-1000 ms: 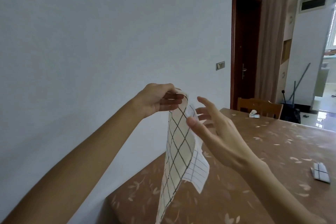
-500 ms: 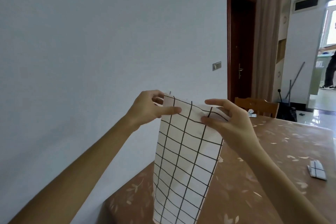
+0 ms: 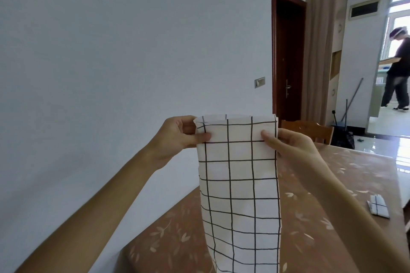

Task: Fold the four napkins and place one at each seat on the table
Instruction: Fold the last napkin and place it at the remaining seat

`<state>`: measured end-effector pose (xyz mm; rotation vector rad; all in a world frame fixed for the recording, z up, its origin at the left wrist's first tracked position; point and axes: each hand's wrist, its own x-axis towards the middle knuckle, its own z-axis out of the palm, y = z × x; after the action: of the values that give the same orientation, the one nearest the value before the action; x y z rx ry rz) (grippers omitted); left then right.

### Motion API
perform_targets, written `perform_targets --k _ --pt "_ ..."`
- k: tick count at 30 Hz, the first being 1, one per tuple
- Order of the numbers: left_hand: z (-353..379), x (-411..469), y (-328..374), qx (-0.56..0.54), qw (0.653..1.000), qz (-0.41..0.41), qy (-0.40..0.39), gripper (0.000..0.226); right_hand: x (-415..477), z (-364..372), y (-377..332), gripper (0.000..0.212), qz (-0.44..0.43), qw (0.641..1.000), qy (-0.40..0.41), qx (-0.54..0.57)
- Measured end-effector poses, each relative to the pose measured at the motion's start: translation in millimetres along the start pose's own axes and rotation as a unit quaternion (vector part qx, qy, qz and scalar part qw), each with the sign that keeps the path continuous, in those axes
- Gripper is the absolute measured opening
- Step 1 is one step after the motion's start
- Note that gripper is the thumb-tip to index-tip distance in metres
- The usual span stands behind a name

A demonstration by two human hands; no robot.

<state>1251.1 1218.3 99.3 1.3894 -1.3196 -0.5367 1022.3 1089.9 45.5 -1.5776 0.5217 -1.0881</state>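
Observation:
A white napkin with a black grid (image 3: 238, 184) hangs upright in the air over the brown leaf-patterned table (image 3: 346, 184), doubled over lengthwise. My left hand (image 3: 179, 135) pinches its top left corner. My right hand (image 3: 288, 144) pinches the top right corner, thumb on the front. The napkin's lower end runs out of view at the bottom. A folded grid napkin (image 3: 378, 207) lies flat near the table's right edge.
A wooden chair (image 3: 310, 129) stands at the table's far end. The white wall runs along the table's left side, with a dark door (image 3: 288, 55) beyond. A person (image 3: 397, 68) stands in the bright room at the far right.
My hands have pulled the napkin's top edge wider and level, so it now faces me flat. The view has turned slightly, bringing a person into sight at the far right.

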Motion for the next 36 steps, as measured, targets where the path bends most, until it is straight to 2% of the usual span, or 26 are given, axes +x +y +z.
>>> perform_targets --k 3,7,10,16,20,21,22,25,29,34,36 --pt "-0.4 -1.3 1.5 -0.007 1.0 0.001 -0.011 0.028 0.2 -3.0 -1.0 0.03 0.006 1.0 -0.01 0.024" --pt "2.6 -3.2 3.8 -0.018 1.0 0.006 0.022 0.015 -0.9 -1.1 -4.1 0.013 -0.003 0.999 -0.005 0.04" --pt "4.6 -4.2 3.8 -0.013 0.998 0.017 0.053 0.004 -2.4 -1.8 -6.2 0.013 -0.003 0.999 0.001 0.045" --pt "6.9 -8.3 7.6 0.015 0.999 0.022 0.047 0.008 -8.5 -0.2 -13.9 0.031 -0.032 0.998 0.007 0.052" --pt "4.3 -11.3 11.8 0.028 1.0 0.003 0.012 0.022 -5.3 -1.0 -11.0 0.076 -0.047 0.997 0.031 0.053" --pt "3.4 -11.9 11.7 0.026 1.0 0.0 0.011 0.024 -4.1 -1.8 -9.6 0.081 -0.045 0.997 0.034 0.048" --pt "2.6 -12.4 11.6 0.02 1.0 -0.005 0.014 0.027 -4.3 -1.0 -10.7 0.079 -0.04 0.997 0.038 0.048" --pt "-1.4 -11.9 10.1 -0.004 0.999 -0.015 0.044 0.031 -6.6 1.3 -13.0 0.054 -0.027 0.996 0.052 0.064" --pt "-4.4 -10.8 6.3 -0.048 0.994 -0.038 0.091 0.034 -4.0 3.8 -8.0 0.066 -0.046 0.996 0.041 0.07" --pt "0.9 -14.4 2.3 -0.077 0.992 -0.045 0.084 0.048 -0.9 8.0 -6.7 0.041 -0.042 0.993 0.052 0.101" --pt "3.4 -16.9 0.7 -0.059 0.995 -0.013 0.08 0.042 -0.8 10.1 -6.4 0.034 -0.04 0.992 0.06 0.106"
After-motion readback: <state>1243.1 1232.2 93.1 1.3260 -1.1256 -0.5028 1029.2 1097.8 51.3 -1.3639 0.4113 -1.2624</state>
